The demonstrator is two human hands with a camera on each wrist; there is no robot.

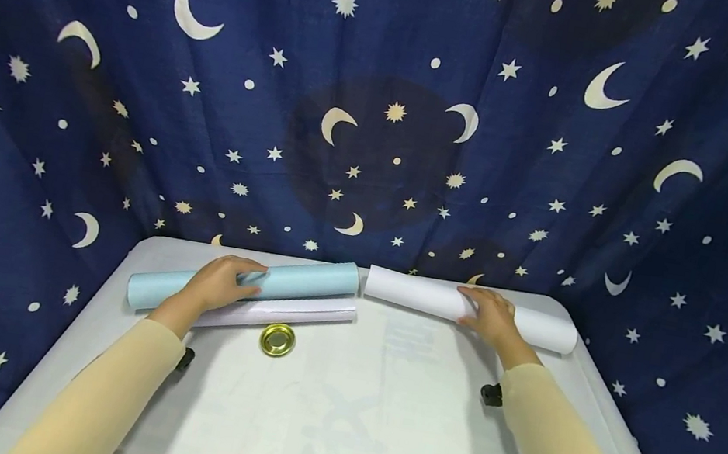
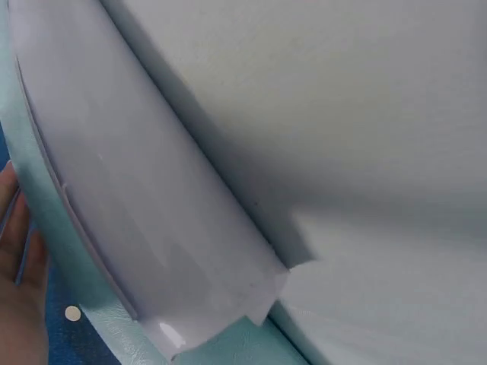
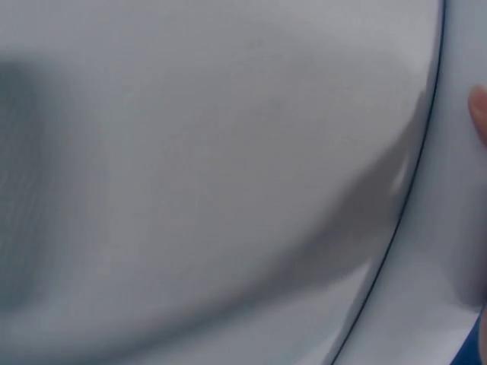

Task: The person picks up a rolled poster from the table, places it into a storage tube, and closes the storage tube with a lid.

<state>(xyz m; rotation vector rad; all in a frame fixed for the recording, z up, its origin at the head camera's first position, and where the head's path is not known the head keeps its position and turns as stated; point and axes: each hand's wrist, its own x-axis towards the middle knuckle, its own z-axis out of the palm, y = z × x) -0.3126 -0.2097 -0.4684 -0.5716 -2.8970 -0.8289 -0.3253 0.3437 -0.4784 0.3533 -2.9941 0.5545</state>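
A light blue roll (image 1: pixel 307 280) lies slanted at the back left of the table, and my left hand (image 1: pixel 213 289) grips it from above, thumb on the near side. Just in front of it is a pale lavender-white roll (image 1: pixel 316 312) with a loose sheet edge. The left wrist view shows this pale roll (image 2: pixel 152 190) close up, with the fingers (image 2: pixel 15 243) beyond the blue one. At the back right my right hand (image 1: pixel 494 322) holds a white roll (image 1: pixel 411 291) around its middle. Only a fingertip (image 3: pixel 479 110) shows beside it in the right wrist view.
A small gold dish (image 1: pixel 277 340) sits on the white-covered table (image 1: pixel 341 428), in front of the pale roll. Dark blue cloth (image 1: pixel 371 181) with moons and stars hangs behind the table and along both sides.
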